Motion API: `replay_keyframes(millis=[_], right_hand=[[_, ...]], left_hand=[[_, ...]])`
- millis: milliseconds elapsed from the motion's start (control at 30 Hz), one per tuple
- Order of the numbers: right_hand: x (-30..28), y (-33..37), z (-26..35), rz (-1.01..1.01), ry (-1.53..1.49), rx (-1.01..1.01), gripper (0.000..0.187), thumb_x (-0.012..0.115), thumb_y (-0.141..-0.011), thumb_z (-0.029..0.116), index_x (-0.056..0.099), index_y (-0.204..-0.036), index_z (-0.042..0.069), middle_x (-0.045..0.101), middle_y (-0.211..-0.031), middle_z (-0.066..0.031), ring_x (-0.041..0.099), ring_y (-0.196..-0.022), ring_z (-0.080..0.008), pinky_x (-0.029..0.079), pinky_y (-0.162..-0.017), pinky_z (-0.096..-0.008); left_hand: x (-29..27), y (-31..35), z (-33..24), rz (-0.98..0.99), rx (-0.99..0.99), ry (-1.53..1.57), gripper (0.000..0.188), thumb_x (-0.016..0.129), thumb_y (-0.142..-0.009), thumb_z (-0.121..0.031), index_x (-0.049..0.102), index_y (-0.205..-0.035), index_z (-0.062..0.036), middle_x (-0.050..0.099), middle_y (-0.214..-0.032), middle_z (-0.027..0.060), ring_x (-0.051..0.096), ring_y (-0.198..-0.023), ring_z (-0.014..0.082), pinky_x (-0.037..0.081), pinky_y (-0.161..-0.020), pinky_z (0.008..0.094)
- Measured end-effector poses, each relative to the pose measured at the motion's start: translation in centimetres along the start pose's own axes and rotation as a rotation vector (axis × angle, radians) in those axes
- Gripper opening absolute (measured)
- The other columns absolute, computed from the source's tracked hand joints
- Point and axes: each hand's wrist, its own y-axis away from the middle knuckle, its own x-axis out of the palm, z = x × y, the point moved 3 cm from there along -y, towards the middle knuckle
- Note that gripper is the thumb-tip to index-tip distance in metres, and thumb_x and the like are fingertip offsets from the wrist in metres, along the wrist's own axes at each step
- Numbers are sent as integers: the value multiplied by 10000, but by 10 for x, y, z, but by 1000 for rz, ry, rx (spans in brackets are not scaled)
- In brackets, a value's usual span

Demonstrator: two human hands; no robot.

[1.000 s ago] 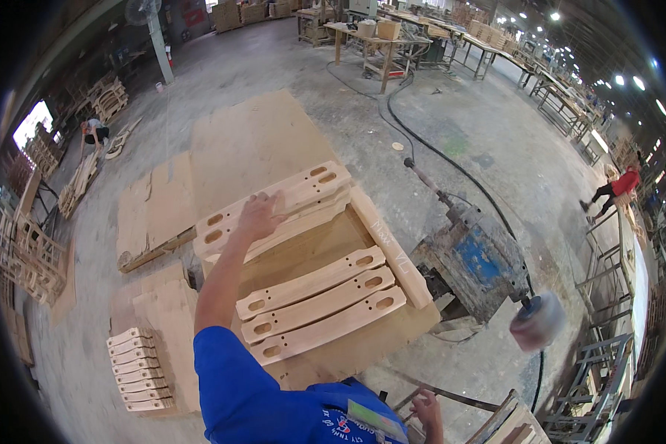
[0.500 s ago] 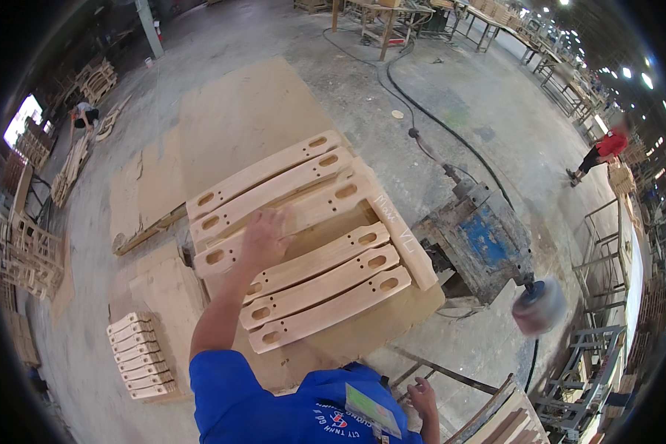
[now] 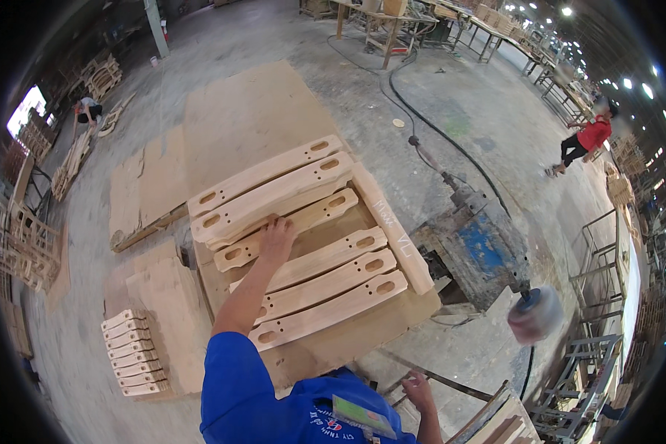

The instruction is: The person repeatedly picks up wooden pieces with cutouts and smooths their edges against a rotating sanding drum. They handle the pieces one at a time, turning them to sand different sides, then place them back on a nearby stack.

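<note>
My left hand (image 3: 277,241) bends its fingers over the far edge of a pale wooden slat (image 3: 320,214) with an oblong slot and small holes at each end. This slat lies in the middle of a cardboard-covered work surface (image 3: 303,364). Beyond it, similar slats (image 3: 274,194) lie close together, one partly over another. Three more slats (image 3: 329,312) are spread side by side nearer to me, partly covered by my forearm. My right hand (image 3: 419,392) is held near my body, its fingers loosely bent and slightly apart, with nothing visible in them.
A thick wooden bar with writing (image 3: 394,235) borders the slats on the right. Beyond it stands a worn blue-grey machine (image 3: 481,240) with a round, blurred drum (image 3: 534,317). Small stacked wooden pieces (image 3: 135,354) lie at left. A person in red (image 3: 593,135) is far right; another crouches far left.
My left hand has shifted right and toward me with the middle slat, which now lies apart from the far slats. The person in red has moved.
</note>
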Motion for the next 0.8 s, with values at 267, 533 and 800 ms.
replay_keyframes(millis=[267,533,800], right_hand=[[6,11,-17,-8,-14,62,636,763,-937,348,608,-1441,-8,784,-1079,-192,769,-869,-259,616,-760,-394],[-10,16,-13,-56,-57,194,654,776,-957,283,549,-1500,-4,762,-1083,-194,776,-866,-243,636,-674,-378],[9,17,-50,-145,-41,201,680,783,-911,456,648,-1417,21,793,-1126,-197,782,-996,-302,619,-866,-420]], left_hand=[[5,-15,0,106,-76,-151,604,699,-1000,-392,571,-1527,-127,509,-1604,61,523,-1394,355,461,-1115,581],[-5,-62,30,146,-65,-168,611,693,-1004,-362,531,-1546,-129,500,-1621,75,532,-1385,373,459,-1122,583],[-42,3,65,-34,15,-64,594,759,-905,-206,596,-1470,-125,554,-1572,143,594,-1340,393,507,-1069,541]])
